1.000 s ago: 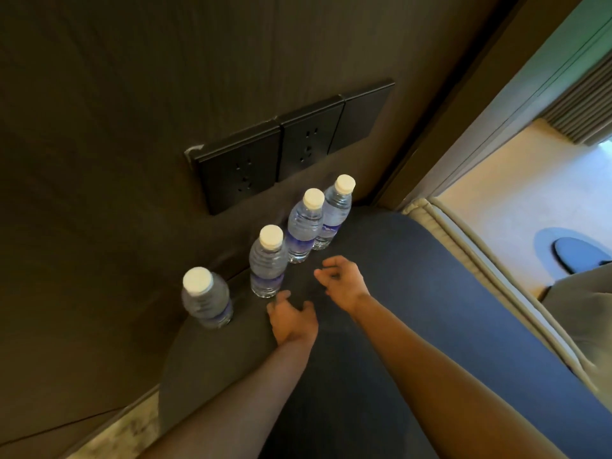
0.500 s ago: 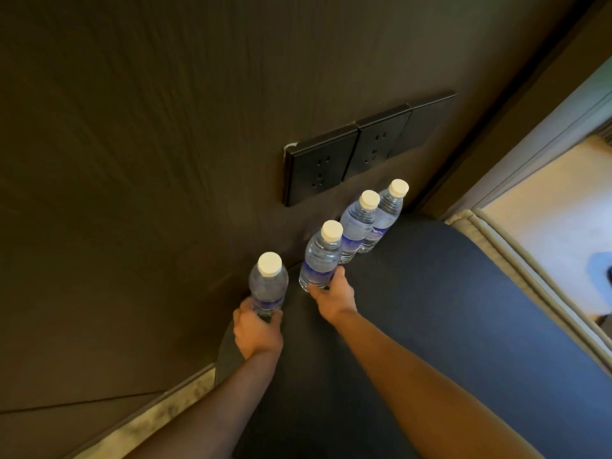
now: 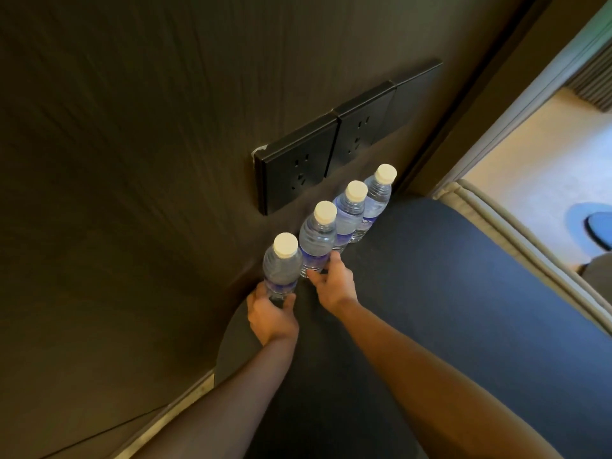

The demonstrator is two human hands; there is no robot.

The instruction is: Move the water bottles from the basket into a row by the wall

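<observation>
Several clear water bottles with white caps and blue labels stand upright in a row on a dark round table (image 3: 430,293) against the dark wall. My left hand (image 3: 270,313) grips the base of the nearest bottle (image 3: 282,263). My right hand (image 3: 334,281) holds the base of the second bottle (image 3: 318,238), which touches the nearest one. The third bottle (image 3: 349,215) and the farthest bottle (image 3: 377,197) stand beyond, untouched. No basket is in view.
A black socket panel (image 3: 331,150) is set in the wall (image 3: 132,160) just above the bottles. A padded beige edge (image 3: 516,240) runs along the table's right side. A lit room floor (image 3: 536,167) shows at far right.
Both hands reached forward from the table top and closed on the two nearest bottles. The nearest bottle has slid right along the wall, closing its gap to the second bottle.
</observation>
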